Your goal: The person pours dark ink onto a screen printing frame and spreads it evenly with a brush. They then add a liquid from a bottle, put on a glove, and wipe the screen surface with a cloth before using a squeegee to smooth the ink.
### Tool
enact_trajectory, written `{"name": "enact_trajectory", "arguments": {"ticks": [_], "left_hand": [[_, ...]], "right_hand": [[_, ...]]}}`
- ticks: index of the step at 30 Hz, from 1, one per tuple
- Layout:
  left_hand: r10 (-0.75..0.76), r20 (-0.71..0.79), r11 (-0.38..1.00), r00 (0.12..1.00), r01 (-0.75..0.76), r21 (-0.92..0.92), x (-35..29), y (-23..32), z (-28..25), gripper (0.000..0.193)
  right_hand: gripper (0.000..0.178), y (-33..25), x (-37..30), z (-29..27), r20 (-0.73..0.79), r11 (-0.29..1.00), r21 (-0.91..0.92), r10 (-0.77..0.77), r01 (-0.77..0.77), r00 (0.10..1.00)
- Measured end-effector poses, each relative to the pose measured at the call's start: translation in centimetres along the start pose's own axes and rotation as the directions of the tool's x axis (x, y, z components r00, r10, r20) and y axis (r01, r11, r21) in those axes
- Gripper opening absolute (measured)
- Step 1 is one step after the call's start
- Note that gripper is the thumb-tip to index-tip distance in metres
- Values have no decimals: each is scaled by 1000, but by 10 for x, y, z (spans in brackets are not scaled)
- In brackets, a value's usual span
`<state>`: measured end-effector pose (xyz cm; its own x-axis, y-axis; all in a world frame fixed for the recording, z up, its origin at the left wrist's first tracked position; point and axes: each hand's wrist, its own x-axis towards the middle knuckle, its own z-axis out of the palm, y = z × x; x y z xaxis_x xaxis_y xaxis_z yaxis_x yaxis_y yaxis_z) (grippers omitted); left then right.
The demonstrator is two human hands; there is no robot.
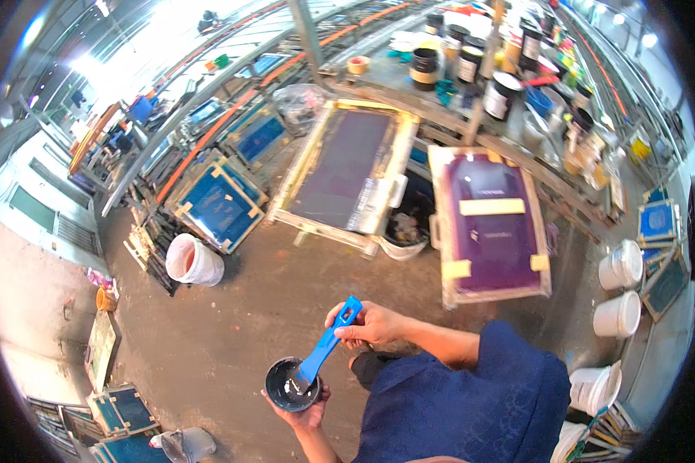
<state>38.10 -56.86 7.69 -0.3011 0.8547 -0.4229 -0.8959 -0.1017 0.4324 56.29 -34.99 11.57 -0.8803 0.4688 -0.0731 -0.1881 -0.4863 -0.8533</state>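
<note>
Here, the left hand (305, 415) cupped a small round black pot (292, 383) from beneath, its fingers curled up around the base and wall so that the pot sat upright in the palm, low in the view and just left of the person's dark blue garment (471, 409). The right hand (369, 324) was closed on the upper end of a blue plastic spatula (328, 347), thumb and fingers pinched together around the handle; the spatula slanted down to the left, and its blade rested inside the pot, in a dark glossy content with a pale smear. Both hands were held above a stained concrete floor (232, 324). Beyond them, a purple-meshed printing screen (493, 224) with yellow tape patches leaned beside a larger wooden-framed screen (347, 174), with a dark tub (405, 231) between the two. A white bucket (193, 261) stood to the left near blue-framed screens (220, 204), and three more white buckets (619, 289) stood at the right. A cluttered workbench (471, 69) carrying ink tins ran along the top.
</note>
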Motion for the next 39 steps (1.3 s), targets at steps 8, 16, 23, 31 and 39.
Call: {"name": "enact_trajectory", "arguments": {"ticks": [8,16,23,31,39], "left_hand": [[77,-73,995,994,-72,69,138,205,2,84],[-160,27,978,987,155,137,380,373,15,93],[-601,186,761,777,486,429,590,451,121,97],[-916,238,401,324,687,606,804,336,270,99],[-982,169,78,-79,649,757,913,162,413,104]], "right_hand": [[24,-16,228,49,-44,987,-111,-119,114,992],[23,-17,425,18,-375,948,-189,-310,255,874],[20,-60,525,-4,-716,845,-264,-494,464,492],[20,-109,562,-110,-835,729,-544,-520,415,-182],[21,-219,550,-219,-648,702,-691,-492,176,-581]]}}
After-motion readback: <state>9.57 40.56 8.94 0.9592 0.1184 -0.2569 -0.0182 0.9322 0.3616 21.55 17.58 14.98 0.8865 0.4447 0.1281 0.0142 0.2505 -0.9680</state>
